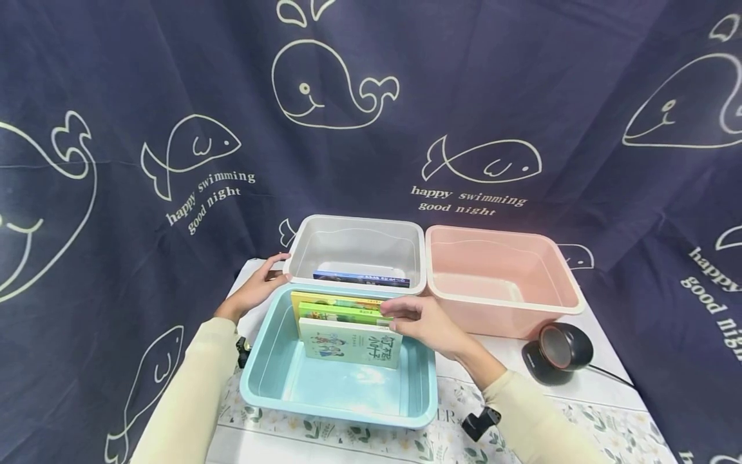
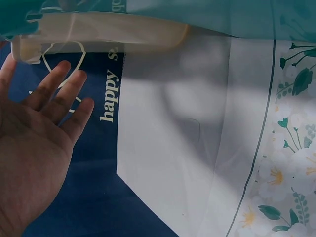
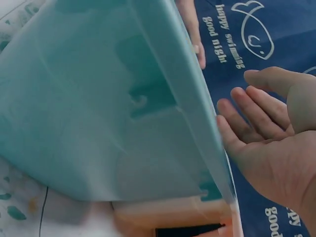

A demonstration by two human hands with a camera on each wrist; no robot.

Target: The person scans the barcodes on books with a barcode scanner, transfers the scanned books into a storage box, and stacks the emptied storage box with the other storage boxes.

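Observation:
In the head view, my left hand (image 1: 255, 290) is at the left front corner of the grey bin (image 1: 362, 225), its fingertips right at the rim. The left wrist view shows its fingers (image 2: 61, 101) spread and fairly straight. My right hand (image 1: 428, 323) hovers over the right end of several upright books in the light blue bin (image 1: 342, 415). Its fingers bend loosely and hold nothing in the right wrist view. In front stands a pale green picture book (image 1: 350, 345), behind it a bright green book (image 1: 342, 314) and a yellow one (image 1: 297, 303).
A dark blue book (image 1: 359, 279) lies in the grey bin, behind the blue bin. To the right sits a pink bin (image 1: 504, 312). A black round device (image 1: 559, 354) with a cable stands in front of it. A dark blue curtain (image 1: 359, 174) hangs behind the table.

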